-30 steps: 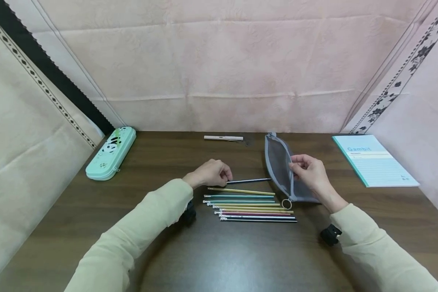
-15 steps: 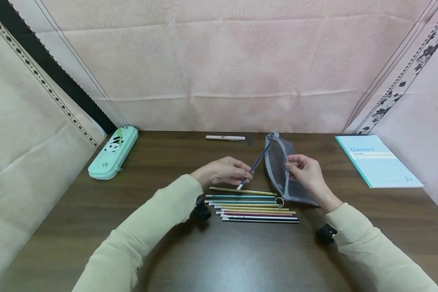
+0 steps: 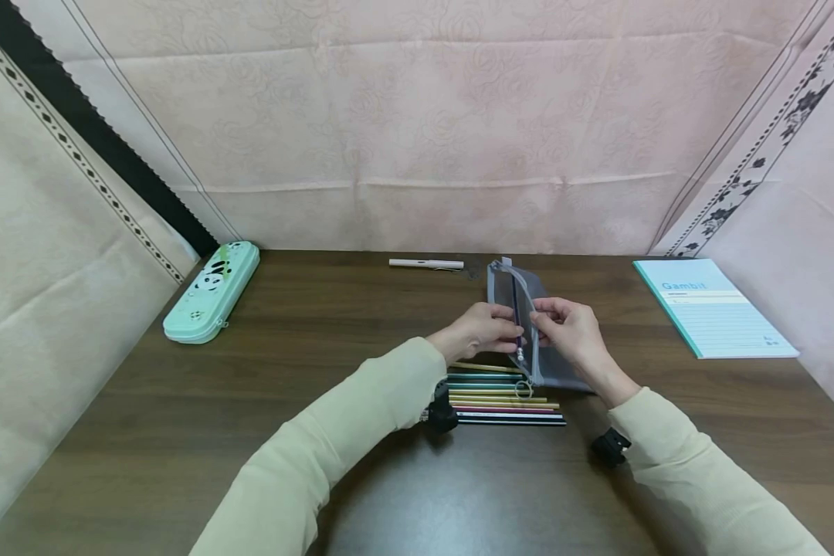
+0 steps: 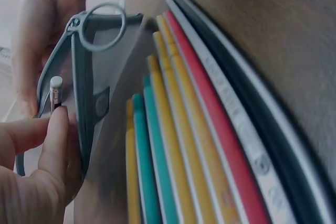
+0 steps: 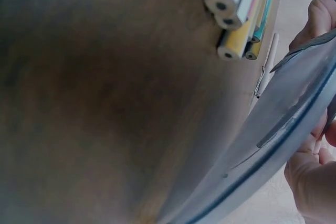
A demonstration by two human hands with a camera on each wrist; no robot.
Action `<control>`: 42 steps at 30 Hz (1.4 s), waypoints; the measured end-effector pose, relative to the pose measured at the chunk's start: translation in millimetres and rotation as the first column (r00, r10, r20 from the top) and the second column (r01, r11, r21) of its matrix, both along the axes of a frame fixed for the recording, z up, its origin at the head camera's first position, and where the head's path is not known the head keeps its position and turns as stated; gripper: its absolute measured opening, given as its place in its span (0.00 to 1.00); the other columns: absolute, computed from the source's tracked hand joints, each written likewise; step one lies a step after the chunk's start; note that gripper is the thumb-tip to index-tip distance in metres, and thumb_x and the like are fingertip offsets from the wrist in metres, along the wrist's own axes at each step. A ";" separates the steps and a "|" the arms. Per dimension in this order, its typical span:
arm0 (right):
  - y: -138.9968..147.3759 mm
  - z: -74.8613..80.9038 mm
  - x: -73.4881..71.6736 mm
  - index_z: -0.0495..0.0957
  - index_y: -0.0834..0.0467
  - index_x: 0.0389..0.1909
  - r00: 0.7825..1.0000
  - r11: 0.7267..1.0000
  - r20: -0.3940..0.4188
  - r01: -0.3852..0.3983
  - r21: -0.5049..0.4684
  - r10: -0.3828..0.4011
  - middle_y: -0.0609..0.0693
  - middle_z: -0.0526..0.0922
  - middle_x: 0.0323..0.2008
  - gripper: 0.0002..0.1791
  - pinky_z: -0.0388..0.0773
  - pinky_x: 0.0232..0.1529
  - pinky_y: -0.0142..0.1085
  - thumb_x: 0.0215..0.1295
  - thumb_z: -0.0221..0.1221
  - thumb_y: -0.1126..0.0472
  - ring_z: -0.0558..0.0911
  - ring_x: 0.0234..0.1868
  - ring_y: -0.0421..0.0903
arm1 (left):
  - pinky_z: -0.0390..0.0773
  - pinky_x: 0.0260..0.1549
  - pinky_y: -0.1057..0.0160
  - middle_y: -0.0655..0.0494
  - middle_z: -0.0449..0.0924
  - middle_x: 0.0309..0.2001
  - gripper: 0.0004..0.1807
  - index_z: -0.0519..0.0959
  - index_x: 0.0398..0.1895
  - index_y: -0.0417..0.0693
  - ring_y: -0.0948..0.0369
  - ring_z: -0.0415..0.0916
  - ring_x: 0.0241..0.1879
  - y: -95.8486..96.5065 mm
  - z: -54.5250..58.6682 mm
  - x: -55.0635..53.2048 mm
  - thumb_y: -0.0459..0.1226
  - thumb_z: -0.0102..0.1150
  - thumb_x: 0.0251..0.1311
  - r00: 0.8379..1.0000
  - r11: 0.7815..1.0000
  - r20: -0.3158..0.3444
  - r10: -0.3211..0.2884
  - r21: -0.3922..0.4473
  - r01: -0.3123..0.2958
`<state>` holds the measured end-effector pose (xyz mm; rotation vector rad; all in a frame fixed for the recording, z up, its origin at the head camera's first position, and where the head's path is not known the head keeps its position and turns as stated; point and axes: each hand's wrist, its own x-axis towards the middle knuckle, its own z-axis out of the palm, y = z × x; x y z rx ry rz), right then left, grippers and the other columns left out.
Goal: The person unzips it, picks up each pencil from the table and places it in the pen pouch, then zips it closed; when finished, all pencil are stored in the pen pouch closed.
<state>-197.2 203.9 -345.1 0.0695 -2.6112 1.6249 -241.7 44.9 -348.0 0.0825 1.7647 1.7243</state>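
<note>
- One slim, dark pencil (image 4: 56, 92) with a silvery ferrule and a pale eraser, at the mouth of a grey-blue, zipped pouch (image 3: 563, 369).
- Left hand (image 3: 485, 330): thumb and fingers pinched together on this pencil, near its eraser end.
- Right hand (image 3: 571, 330): thumb and fingers closed on the pouch's rim; the mouth stands apart, a metal ring (image 3: 523, 389) at its near end.
- Nine loose pencils (image 4: 193, 116) in a row: four yellow, two teal, one red, one white, one black.
- Also one white pen (image 3: 426, 264), one panda pencil case (image 3: 211, 293), one notepad (image 3: 716, 309).
- Held pencil: eraser towards the person, long axis running away, crosswise to the row.
</note>
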 end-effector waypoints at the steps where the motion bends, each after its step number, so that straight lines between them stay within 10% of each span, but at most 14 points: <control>1: -0.1 0.1 -0.1 0.72 0.73 0.53 1.000 1.000 0.000 -0.001 -0.001 0.001 0.64 0.79 0.36 0.17 0.80 0.29 0.27 0.68 0.52 0.67 0.77 0.23 0.33 | 0.80 0.45 0.64 0.40 0.76 0.52 0.27 0.62 0.66 0.35 0.50 0.78 0.51 2.4 -0.9 0.8 0.27 0.53 0.63 1.000 1.000 -0.004 0.012 0.004 -0.012; 9: 1.5 0.4 -0.6 0.72 0.73 0.53 1.000 1.000 0.009 0.007 -0.013 -0.007 0.63 0.79 0.37 0.17 0.81 0.30 0.28 0.68 0.52 0.66 0.78 0.24 0.32 | 0.79 0.48 0.62 0.40 0.72 0.57 0.29 0.60 0.67 0.34 0.50 0.76 0.53 8.1 -1.4 5.4 0.24 0.52 0.62 0.999 0.999 -0.024 0.031 0.044 -0.030; 16: 7.0 0.2 -1.7 0.72 0.73 0.52 0.999 0.999 -0.006 0.044 -0.017 -0.044 0.57 0.79 0.32 0.17 0.80 0.27 0.27 0.67 0.53 0.67 0.76 0.22 0.33 | 0.81 0.44 0.64 0.44 0.79 0.48 0.22 0.69 0.61 0.37 0.56 0.80 0.46 -26.6 2.8 0.2 0.29 0.54 0.63 0.981 0.994 -0.157 -0.111 -0.036 0.107; 20: 10.6 0.3 -1.9 0.72 0.73 0.52 0.999 0.999 -0.018 0.045 -0.009 -0.046 0.54 0.78 0.30 0.17 0.79 0.26 0.27 0.67 0.53 0.67 0.76 0.22 0.33 | 0.80 0.45 0.62 0.47 0.80 0.46 0.19 0.74 0.56 0.40 0.57 0.80 0.45 -58.3 -1.9 -4.6 0.33 0.58 0.62 0.942 0.963 -0.255 -0.220 -0.212 0.168; 27: 15.0 -1.0 -1.2 0.72 0.73 0.54 0.999 0.999 -0.007 0.038 -0.007 -0.038 0.52 0.78 0.30 0.18 0.79 0.26 0.26 0.68 0.53 0.66 0.76 0.23 0.33 | 0.79 0.42 0.66 0.56 0.83 0.38 0.11 0.82 0.44 0.45 0.64 0.78 0.38 -97.4 -14.0 -6.2 0.34 0.64 0.56 0.834 0.835 -0.351 -0.426 -0.508 0.213; 42: 14.6 -5.1 -1.5 0.73 0.74 0.50 0.999 0.998 -0.024 0.047 -0.051 -0.048 0.47 0.77 0.26 0.16 0.78 0.24 0.27 0.66 0.54 0.66 0.76 0.21 0.35 | 0.78 0.35 0.68 0.58 0.83 0.32 0.09 0.83 0.32 0.50 0.66 0.76 0.31 -102.7 -12.9 -2.1 0.26 0.62 0.53 0.684 0.721 -0.441 -0.581 -0.669 0.181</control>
